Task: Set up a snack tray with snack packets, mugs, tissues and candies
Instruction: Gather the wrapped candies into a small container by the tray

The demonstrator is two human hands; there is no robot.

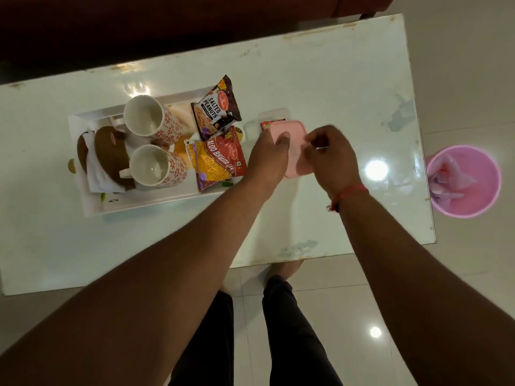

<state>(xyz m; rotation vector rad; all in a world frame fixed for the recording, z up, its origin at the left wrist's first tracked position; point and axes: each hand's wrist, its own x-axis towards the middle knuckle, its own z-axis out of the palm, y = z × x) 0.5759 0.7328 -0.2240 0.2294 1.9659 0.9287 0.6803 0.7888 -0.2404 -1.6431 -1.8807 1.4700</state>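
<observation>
Hands (267, 154) on pink lid (292, 140)

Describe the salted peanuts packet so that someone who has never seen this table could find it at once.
On the white table stands a white tray with two mugs. At the tray's far right corner, beyond the red Aloo Bhujia packet, lies the salted peanuts packet. It is the only dark brown packet, with a white panel reading "Salted Peanuts".

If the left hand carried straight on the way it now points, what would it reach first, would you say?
The left hand already rests on the pink lid. Straight beyond it, probably the clear container with the red packet inside, though depth is unclear.
</observation>
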